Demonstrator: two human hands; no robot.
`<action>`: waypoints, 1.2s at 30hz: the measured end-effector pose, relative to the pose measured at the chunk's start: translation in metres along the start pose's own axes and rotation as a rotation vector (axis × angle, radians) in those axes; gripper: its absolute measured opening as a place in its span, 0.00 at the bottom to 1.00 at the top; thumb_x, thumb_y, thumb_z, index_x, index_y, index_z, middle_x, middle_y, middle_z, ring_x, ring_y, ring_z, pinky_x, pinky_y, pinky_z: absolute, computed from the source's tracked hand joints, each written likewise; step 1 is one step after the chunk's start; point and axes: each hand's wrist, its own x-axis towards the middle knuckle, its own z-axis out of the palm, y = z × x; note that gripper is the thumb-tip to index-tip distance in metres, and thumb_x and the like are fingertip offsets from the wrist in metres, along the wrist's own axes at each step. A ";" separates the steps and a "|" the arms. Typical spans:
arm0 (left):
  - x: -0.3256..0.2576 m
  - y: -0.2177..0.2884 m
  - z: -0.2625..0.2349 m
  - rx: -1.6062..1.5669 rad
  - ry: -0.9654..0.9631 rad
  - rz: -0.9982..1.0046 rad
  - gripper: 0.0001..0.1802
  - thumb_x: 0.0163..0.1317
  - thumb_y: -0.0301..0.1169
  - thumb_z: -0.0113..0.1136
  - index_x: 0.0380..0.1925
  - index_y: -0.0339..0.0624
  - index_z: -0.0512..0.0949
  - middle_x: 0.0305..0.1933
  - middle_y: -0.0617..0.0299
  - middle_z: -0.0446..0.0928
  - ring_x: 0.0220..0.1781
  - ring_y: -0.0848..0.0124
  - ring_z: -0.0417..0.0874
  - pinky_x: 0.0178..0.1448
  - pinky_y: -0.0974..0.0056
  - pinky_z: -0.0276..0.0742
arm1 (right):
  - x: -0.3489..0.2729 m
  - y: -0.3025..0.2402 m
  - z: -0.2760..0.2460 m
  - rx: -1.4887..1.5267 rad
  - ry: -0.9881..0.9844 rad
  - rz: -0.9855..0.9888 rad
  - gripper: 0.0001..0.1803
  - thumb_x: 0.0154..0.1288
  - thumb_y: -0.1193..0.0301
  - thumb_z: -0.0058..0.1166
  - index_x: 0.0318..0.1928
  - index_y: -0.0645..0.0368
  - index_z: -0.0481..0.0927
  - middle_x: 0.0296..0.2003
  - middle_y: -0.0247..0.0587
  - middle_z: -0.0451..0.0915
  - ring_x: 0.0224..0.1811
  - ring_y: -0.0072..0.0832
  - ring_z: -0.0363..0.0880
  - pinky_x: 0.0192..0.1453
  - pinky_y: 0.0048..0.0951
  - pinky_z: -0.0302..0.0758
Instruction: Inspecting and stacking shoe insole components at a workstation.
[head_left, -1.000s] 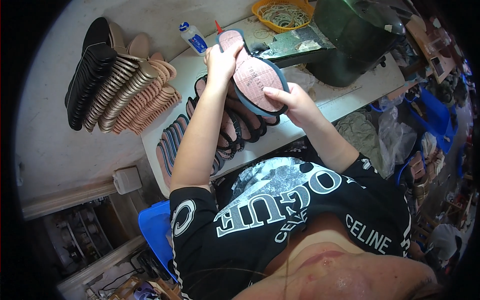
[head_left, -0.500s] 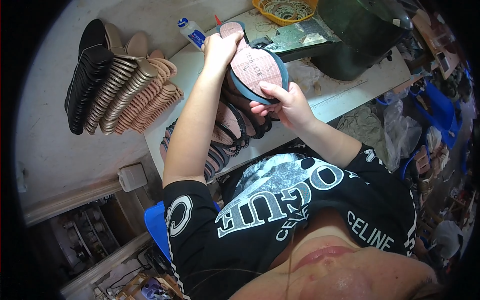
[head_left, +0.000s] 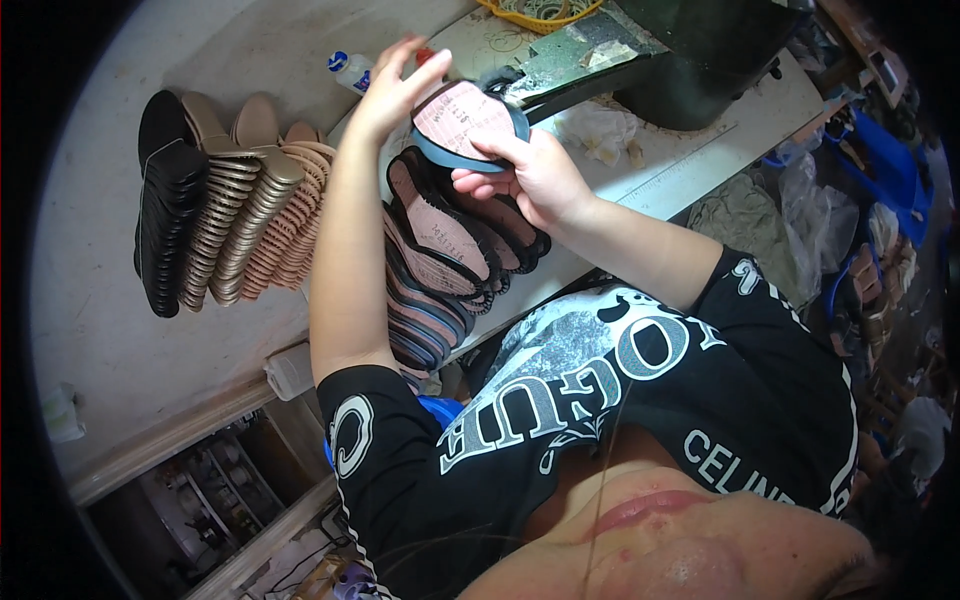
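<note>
My right hand (head_left: 540,175) grips one end of a shoe sole (head_left: 460,110) with a pink top face and a blue-grey rim, thumb on top and fingers underneath. The sole is held tilted over the white bench (head_left: 660,180). My left hand (head_left: 400,90) is off the sole, just beyond its far left end, with its fingers spread and nothing in them. Below the held sole lies a row of similar pink soles (head_left: 440,240) with dark edges, overlapping one another toward my body. Part of that row is behind my left forearm.
Bundled black soles (head_left: 172,220) and beige, gold and pink ones (head_left: 255,200) stand at left. A white bottle (head_left: 350,70) with a blue cap is behind my left hand. A green worn metal arm (head_left: 590,65) juts over the bench from a dark drum-like body (head_left: 710,60). A yellow basket (head_left: 545,18) sits behind.
My left hand has let go of the sole and opened, moving left. My right hand has drawn the sole left and turned it. The view has shifted too.
</note>
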 end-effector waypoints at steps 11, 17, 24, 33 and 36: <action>-0.009 0.016 -0.023 -0.123 -0.633 -0.184 0.25 0.48 0.46 0.70 0.40 0.43 0.73 0.36 0.67 0.73 0.41 0.77 0.71 0.44 0.72 0.67 | 0.008 -0.017 -0.005 -0.179 0.034 0.017 0.24 0.64 0.56 0.53 0.44 0.70 0.77 0.35 0.50 0.82 0.30 0.30 0.84 0.33 0.22 0.81; -0.025 0.021 -0.020 -0.283 -0.585 -0.221 0.23 0.54 0.43 0.67 0.41 0.42 0.71 0.33 0.68 0.71 0.34 0.79 0.70 0.34 0.73 0.66 | 0.010 -0.018 -0.008 -0.188 0.004 -0.008 0.24 0.64 0.56 0.54 0.45 0.69 0.77 0.34 0.47 0.82 0.32 0.29 0.85 0.33 0.21 0.82; -0.052 0.049 -0.021 -0.178 -0.407 -0.426 0.20 0.56 0.44 0.65 0.38 0.41 0.72 0.33 0.67 0.73 0.35 0.80 0.70 0.38 0.75 0.65 | 0.013 -0.022 -0.012 -0.343 0.010 0.008 0.23 0.63 0.54 0.54 0.41 0.65 0.80 0.34 0.44 0.84 0.35 0.25 0.85 0.33 0.15 0.76; -0.068 0.081 -0.011 -0.056 -0.367 -0.606 0.24 0.52 0.52 0.64 0.34 0.41 0.77 0.26 0.63 0.75 0.27 0.75 0.76 0.33 0.69 0.72 | 0.014 -0.029 -0.025 -0.472 0.075 -0.104 0.15 0.56 0.58 0.62 0.26 0.57 0.79 0.19 0.26 0.70 0.16 0.11 0.61 0.21 0.14 0.56; -0.069 0.088 -0.008 -0.090 -0.433 -0.649 0.28 0.51 0.54 0.62 0.34 0.37 0.79 0.24 0.58 0.77 0.21 0.72 0.78 0.26 0.69 0.76 | 0.005 -0.032 -0.030 -0.664 0.025 -0.173 0.16 0.55 0.56 0.62 0.28 0.58 0.81 0.21 0.27 0.72 0.21 0.14 0.65 0.27 0.16 0.58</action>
